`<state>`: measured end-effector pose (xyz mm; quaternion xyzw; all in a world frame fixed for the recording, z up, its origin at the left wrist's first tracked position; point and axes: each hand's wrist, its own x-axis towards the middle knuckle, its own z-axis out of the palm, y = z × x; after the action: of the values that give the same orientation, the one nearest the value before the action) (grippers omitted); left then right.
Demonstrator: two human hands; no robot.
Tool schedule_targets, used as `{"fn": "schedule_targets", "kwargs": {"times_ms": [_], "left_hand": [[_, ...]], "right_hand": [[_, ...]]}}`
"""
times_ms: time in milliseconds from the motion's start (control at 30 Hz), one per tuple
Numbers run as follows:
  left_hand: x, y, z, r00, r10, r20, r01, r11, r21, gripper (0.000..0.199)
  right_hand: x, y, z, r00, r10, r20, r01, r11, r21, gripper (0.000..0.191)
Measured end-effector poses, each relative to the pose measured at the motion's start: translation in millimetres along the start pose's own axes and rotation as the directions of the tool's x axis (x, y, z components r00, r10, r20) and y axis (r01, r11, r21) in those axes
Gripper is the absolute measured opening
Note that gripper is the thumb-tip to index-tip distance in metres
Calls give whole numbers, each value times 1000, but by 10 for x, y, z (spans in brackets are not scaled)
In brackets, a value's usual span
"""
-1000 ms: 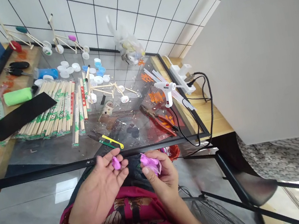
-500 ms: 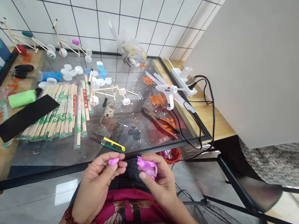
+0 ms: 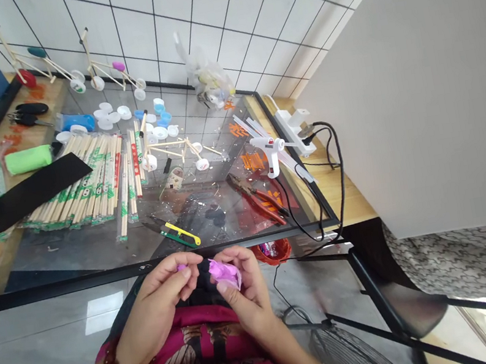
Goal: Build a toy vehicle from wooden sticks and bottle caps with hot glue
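Just off the table's front edge, my left hand pinches a small piece of purple clay, now mostly covered by the fingers. Close to its right, my right hand holds a larger purple lump in a clear wrapper between thumb and fingers. A gap separates the two hands. Yellow-and-green snips lie on the glass above them. Farther back lies a stick bicycle model with white cap wheels.
Wrapped chopsticks, a black strip and a green roll lie at left. Red-handled pliers, a white glue gun and cables are at right. Two bicycle models and bottle caps stand behind. A red basket sits below the edge.
My right hand has moved left with the wrapped lump, closer to my left hand. The left fingers now cover more of the small piece. The whole view has shifted slightly.
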<state>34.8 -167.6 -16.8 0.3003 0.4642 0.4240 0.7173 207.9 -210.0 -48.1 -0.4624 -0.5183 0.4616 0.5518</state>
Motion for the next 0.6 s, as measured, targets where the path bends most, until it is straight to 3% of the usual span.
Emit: {"fn": "schedule_targets", "kwargs": {"times_ms": [133, 233, 300, 400, 533, 600], "left_hand": [[-23, -67, 2, 998, 15, 57, -26, 979, 203, 29], [-17, -10, 10, 978, 188, 88, -207, 905, 371, 21], [-16, 48, 7, 943, 293, 160, -333, 795, 508, 16], [-27, 88, -22, 889, 360, 284, -452, 587, 671, 15], [-55, 31, -93, 776, 502, 383, -578, 322, 750, 25], [-69, -5, -123, 716, 553, 426, -626, 239, 742, 32]], "right_hand": [[3, -17, 23, 997, -65, 44, 68, 995, -70, 26], [7, -13, 24, 992, -102, 69, 112, 981, -158, 24], [21, -17, 20, 986, -137, 91, 154, 965, -212, 25], [59, -34, 14, 960, -228, 164, 270, 909, -317, 31], [93, -45, 18, 924, -301, 236, 377, 821, -429, 41], [94, -42, 24, 924, -312, 222, 380, 813, -442, 42]]}}
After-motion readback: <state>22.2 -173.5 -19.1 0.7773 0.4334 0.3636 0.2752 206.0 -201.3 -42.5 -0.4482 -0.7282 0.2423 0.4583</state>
